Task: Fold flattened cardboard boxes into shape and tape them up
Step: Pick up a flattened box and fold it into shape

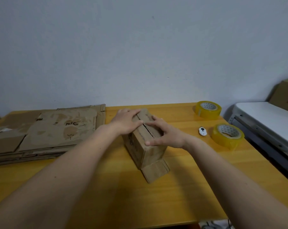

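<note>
cardboard box (pixel 144 142) light, stiff, flaps springy | L hand (pixel 126 121) + R hand (pixel 164 134) flat, fingers straight, pressing top flaps | hold beside seam

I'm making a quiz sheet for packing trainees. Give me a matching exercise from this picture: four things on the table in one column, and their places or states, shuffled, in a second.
Things:
1. folded box
2. stack of flattened boxes
3. white cutter
4. far tape roll

Places or states:
A. lies flat at the table's left side
B. near the back right corner of the table
C. under both hands, top flaps pressed shut
D. just left of the near tape roll

Pairs: 1-C, 2-A, 3-D, 4-B. The left hand and right hand press the flaps with straight fingers.
</note>
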{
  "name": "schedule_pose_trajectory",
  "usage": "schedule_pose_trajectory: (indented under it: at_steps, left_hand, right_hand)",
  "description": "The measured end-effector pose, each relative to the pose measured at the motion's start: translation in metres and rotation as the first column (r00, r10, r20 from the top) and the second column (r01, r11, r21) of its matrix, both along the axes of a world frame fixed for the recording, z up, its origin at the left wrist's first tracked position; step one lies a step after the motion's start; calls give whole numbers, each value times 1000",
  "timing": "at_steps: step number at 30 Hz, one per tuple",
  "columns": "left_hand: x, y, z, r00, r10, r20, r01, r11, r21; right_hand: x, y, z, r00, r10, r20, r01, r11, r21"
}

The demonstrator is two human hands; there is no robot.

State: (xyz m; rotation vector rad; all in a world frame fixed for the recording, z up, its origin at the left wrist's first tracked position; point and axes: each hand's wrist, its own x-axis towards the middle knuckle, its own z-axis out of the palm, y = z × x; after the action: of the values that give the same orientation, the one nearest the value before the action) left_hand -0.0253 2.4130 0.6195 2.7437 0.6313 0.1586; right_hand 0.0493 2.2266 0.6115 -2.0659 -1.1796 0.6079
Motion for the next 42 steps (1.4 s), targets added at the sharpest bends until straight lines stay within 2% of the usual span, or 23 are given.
schedule_pose_trajectory:
  at_steps: [3,5,7,10,12,14,17,19,25,29,36,40,42]
  left_hand:
    - [-5,5,-1,989,145,-39,-143,988,54]
    - [-10,9,-1,981,188,-46,-189,982,-24]
    - [-16,9,-1,978,206,-31,-208,967,-145]
    - [-27,6,-3,979,205,-14,-195,906,-376]
    - [-35,7,-9,963,268,16,-197,745,-638]
    - [-43,14,-21,916,395,-75,-284,503,-816]
    - [-57,18,-42,891,389,-233,-329,201,-923]
    - [-63,15,-51,899,357,-253,-301,84,-950]
    - [-61,1,-63,914,355,-196,-212,6,-977]
    - [-53,-10,-62,898,416,-147,-130,-69,-989]
    - [-50,-24,-67,865,481,-141,-117,-79,-990]
    - [-52,-29,-69,833,545,-97,-98,-27,-995]
    - [-50,-34,-73,824,556,-110,-204,109,-973]
  right_hand:
    - [4,-4,-1,964,-265,4,264,963,53]
    - [5,-5,-3,922,-378,-86,384,921,59]
    - [0,-2,-6,894,-371,-251,395,917,53]
    - [-7,5,-10,874,-367,-319,414,905,94]
    - [-7,8,-13,872,-370,-321,429,893,136]
    - [-6,6,-15,878,-358,-317,423,891,166]
    - [-4,-1,-20,881,-332,-336,412,888,204]
    - [-2,-6,-21,880,-314,-355,409,883,231]
    - [9,-21,-14,867,-326,-377,444,848,288]
    - [15,-23,-12,851,-358,-385,480,827,293]
    - [15,-20,-9,858,-370,-358,480,825,299]
    - [13,-17,-7,879,-362,-310,456,829,325]
    - [14,-16,-7,890,-375,-260,447,833,326]
